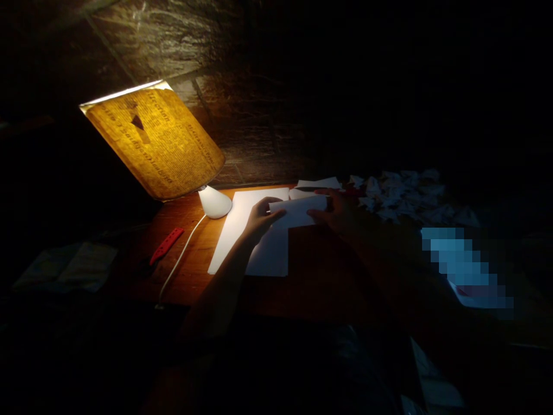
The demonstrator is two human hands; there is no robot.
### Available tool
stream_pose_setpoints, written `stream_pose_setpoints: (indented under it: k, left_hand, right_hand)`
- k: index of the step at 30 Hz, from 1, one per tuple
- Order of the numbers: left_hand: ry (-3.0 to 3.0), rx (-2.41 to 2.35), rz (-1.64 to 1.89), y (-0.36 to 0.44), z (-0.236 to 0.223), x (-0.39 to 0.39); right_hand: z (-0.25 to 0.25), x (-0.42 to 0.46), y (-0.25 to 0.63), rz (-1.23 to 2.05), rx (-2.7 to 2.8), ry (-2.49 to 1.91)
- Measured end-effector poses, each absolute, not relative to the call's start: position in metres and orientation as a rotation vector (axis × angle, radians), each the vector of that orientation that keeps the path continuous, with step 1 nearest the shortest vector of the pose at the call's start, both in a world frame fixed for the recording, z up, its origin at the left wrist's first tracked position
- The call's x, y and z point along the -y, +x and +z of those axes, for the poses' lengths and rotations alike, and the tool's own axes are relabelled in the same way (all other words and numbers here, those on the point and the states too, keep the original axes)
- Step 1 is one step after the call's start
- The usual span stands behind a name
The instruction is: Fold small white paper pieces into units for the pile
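Between my two hands a piece of white paper is held up above the table, its edge facing me. My left hand grips its left end, thumb on the near face. At the right end my right hand pinches it, mostly in shadow. Below and to the left lie white sheets on the wooden table, partly covered by my left forearm. Behind my right hand are more white paper pieces, with a dark thin object across them that I cannot make out.
A lit lamp with a newsprint shade and white base stands at the left, its cord running forward. Near it lies a red-handled tool. Folded white paper shapes pile up at right, beside a blurred bright screen.
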State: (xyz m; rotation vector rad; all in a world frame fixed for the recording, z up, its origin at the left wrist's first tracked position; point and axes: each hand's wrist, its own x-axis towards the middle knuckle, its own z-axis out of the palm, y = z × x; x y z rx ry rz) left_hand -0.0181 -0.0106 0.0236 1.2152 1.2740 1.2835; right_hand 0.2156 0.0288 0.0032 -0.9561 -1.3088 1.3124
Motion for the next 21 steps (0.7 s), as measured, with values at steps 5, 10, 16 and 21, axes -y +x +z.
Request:
stream_pose_setpoints:
  k: [5, 10, 16, 21]
  left_hand:
    - [1.247, -1.293, 1.33, -0.018, 0.023, 0.01]
    - [1.2, -1.194, 1.399, -0.02, 0.022, 0.007]
    - [1.205, -1.135, 1.297, -0.017, 0.029, 0.014]
    - [1.263, -1.121, 1.03, -0.015, 0.038, 0.022]
  right_hand:
    - [0.002, -0.027, 0.21, 1.335, 1.266, -0.969]
    - [0.001, -0.032, 0.208, 1.285, 1.293, -0.967]
    - [-0.003, -0.036, 0.208, 1.237, 1.203, -0.967]
    - [0.004, -0.032, 0.21, 1.3, 1.259, -0.909]
